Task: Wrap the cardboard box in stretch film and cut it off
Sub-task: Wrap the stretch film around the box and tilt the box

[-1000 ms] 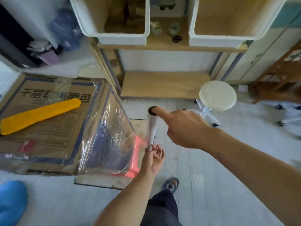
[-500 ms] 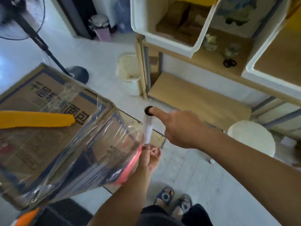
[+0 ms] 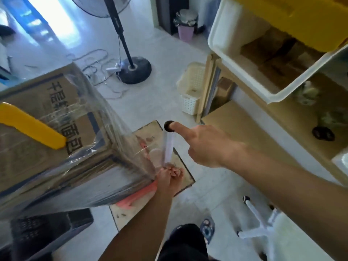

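The cardboard box (image 3: 47, 113) is over at 9 o'clock, sitting on what looks like a black crate (image 3: 47, 232), its sides already shiny with stretch film (image 3: 90, 181). A sheet of film runs from the near corner to the roll (image 3: 168, 146), which stands upright just beside that corner, dead centre. The right hand (image 3: 205, 146) has its index finger poked into the top of the core, other fingers curled in. The left hand (image 3: 170, 173) is clenched round the bottom end.

My guess is the roll is light and spins freely, so hold it by the core ends. The film's thin, clingy and stretchy, and would bunch if grabbed mid-sheet.

A yellow bar (image 3: 32, 129) lies on the box top, with a fan base (image 3: 134, 70) at 12 and a white basket (image 3: 190, 91) at 1.
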Tool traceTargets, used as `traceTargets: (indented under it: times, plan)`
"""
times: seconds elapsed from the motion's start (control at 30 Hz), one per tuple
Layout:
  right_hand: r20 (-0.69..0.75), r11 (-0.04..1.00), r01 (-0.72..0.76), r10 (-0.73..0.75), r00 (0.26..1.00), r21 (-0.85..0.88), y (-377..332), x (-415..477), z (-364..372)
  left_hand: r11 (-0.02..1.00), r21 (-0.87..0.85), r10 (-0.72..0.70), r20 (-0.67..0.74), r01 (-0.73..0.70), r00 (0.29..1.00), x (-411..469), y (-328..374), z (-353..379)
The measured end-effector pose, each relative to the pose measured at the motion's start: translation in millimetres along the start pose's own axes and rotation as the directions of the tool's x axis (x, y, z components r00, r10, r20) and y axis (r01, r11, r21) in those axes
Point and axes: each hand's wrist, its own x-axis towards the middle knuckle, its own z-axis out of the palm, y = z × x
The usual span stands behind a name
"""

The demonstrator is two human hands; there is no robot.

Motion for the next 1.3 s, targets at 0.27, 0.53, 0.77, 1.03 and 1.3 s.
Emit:
traceTargets:
  times: [0.27, 0.53, 0.77, 1.03, 1.3]
  plan:
    - [0.073, 0.971, 0.222, -0.216, 0.974, -0.087, 27.4, 66.4, -17.2, 0.942, -0.319, 0.049, -0.177, -0.104, 0.983, 38.1, 6.8, 32.8]
    - [0.191, 0.888, 0.446, -0.422, 0.886, -0.108, 42.1, 155.6, -39.7, 0.829, -0.504, 0.167, -0.191, -0.242, 0.967, 75.2, 24.2, 63.6]
    - [0.266, 0.819, 0.564, -0.524, 0.809, -0.101, 46.6, 218.1, -56.1, 0.749, -0.533, 0.275, -0.29, -0.393, 0.917, 101.3, 53.5, 98.4]
    - [0.298, 0.734, 0.672, -0.622, 0.724, -0.099, 35.7, 261.9, -66.8, 0.61, -0.601, 0.364, -0.365, -0.516, 0.857, 137.0, 79.0, 91.5]
    - [0.321, 0.647, 0.759, -0.705, 0.632, -0.072, 24.6, 304.8, -61.0, 0.365, -0.796, 0.372, -0.35, -0.482, 0.86, 155.4, 96.5, 97.2]
